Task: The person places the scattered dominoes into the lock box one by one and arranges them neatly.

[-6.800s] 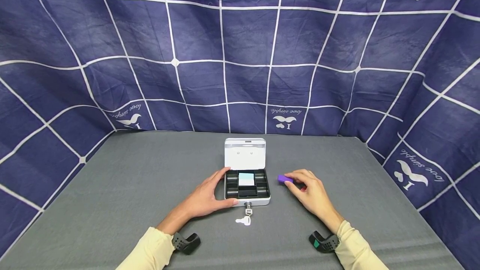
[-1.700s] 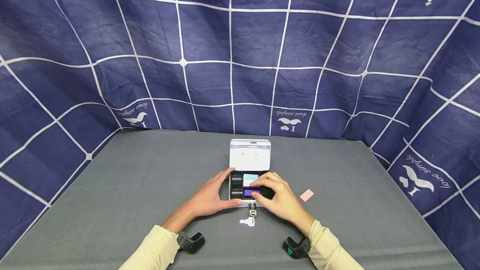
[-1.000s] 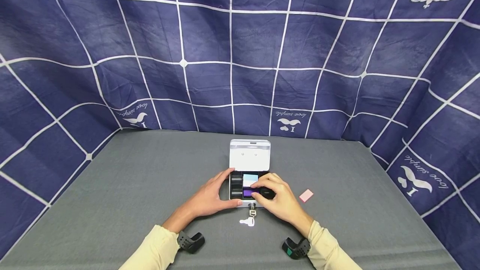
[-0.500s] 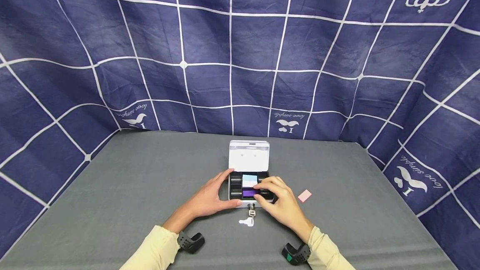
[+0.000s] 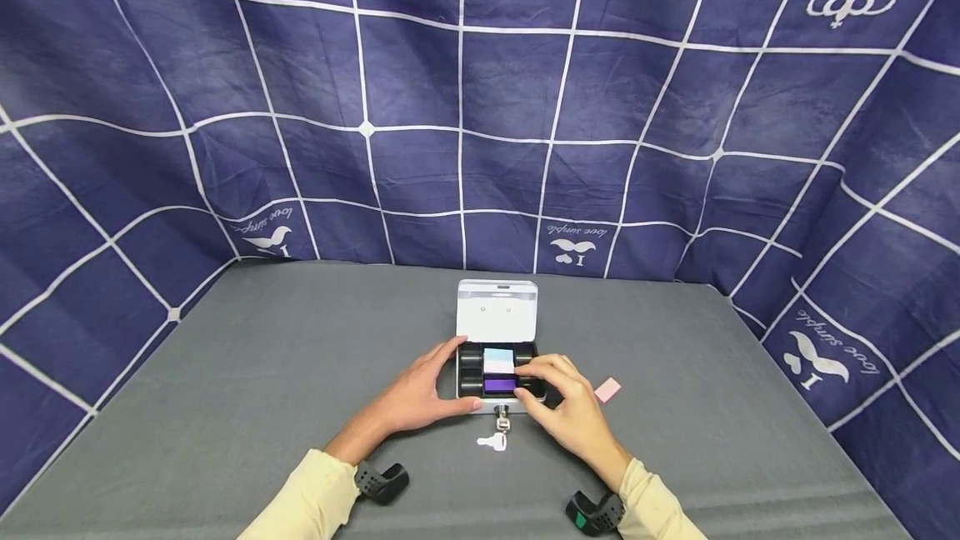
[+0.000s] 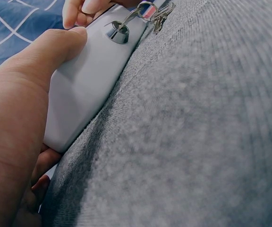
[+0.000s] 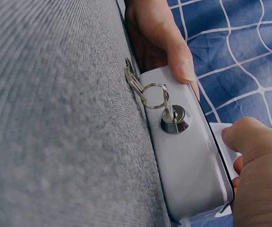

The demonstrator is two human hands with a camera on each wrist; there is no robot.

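A small white cash box (image 5: 497, 315) stands with its lid raised, a black compartment tray (image 5: 471, 357) inside. My left hand (image 5: 405, 398) grips the box's left side, thumb along the front wall beside the lock (image 7: 176, 118). In the tray's middle column lie a light-blue and white block (image 5: 498, 359) at the back and a purple block (image 5: 500, 386) in front. Over the tray's right part is my right hand (image 5: 572, 411), thumb and forefinger apart at the purple block's right end, holding nothing. In the right wrist view its fingers are mostly hidden.
Keys on a ring (image 5: 492, 442) hang from the lock onto the grey cloth tabletop (image 5: 337, 315). A pink flat block (image 5: 607, 390) lies right of the box, just behind my right hand. A blue curtain with white lines (image 5: 495, 107) closes off the back and sides.
The purple block, earlier pinched in my right hand right of the box, now lies in the tray. My right hand has let go and drawn slightly right. The left hand keeps its grip.
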